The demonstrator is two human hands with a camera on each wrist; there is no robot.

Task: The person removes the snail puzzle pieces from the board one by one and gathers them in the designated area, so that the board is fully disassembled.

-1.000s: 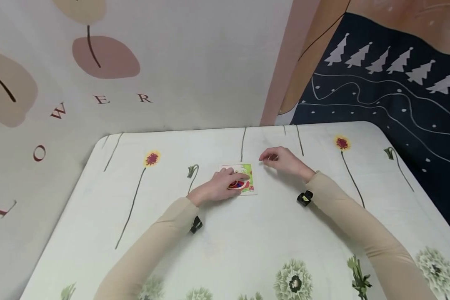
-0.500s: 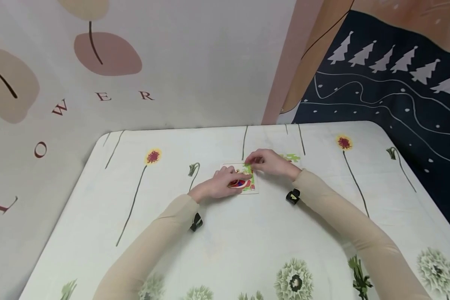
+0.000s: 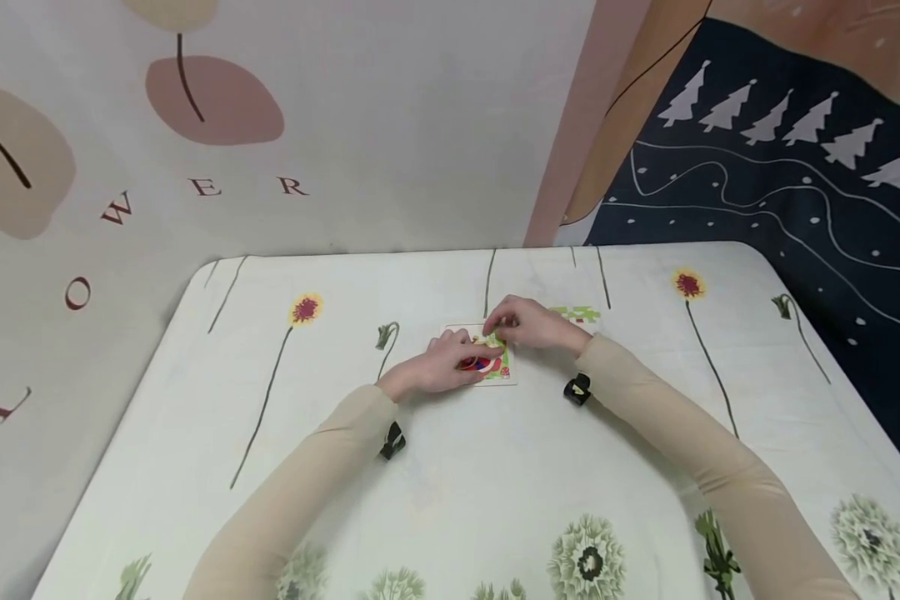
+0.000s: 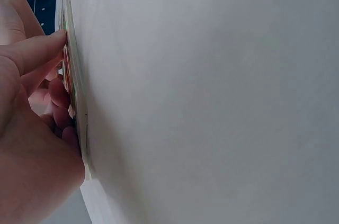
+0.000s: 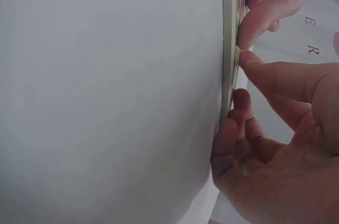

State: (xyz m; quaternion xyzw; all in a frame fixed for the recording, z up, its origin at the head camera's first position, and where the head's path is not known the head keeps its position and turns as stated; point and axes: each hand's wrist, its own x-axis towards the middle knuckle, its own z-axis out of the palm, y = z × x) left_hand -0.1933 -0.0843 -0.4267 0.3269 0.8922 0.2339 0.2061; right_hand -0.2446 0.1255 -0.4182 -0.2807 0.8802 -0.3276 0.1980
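A thin square board (image 3: 501, 377) with a colourful printed picture, like a jigsaw puzzle, lies on the table. My left hand (image 3: 444, 362) rests on its left part, with the thumb (image 4: 50, 44) extended onto the printed face and the other fingers bent against it, hiding much of the picture. My right hand (image 3: 528, 323) is at the upper right corner. Thumb and forefinger come together against the face there, beside the left hand's extended digit, while the other fingers (image 5: 225, 134) sit by the edge. Whether a small piece is between the right fingertips is hidden.
A flat green-and-white patterned piece (image 3: 581, 314) lies just beyond the right wrist, partly covered. The table (image 3: 480, 467) has a white cloth with printed flowers and stems. A patterned curtain wall (image 3: 390, 167) rises behind its far edge.
My right hand has moved left from the bare cloth to the board's upper right corner, uncovering the green patterned piece behind it. The left hand has stayed on the board.
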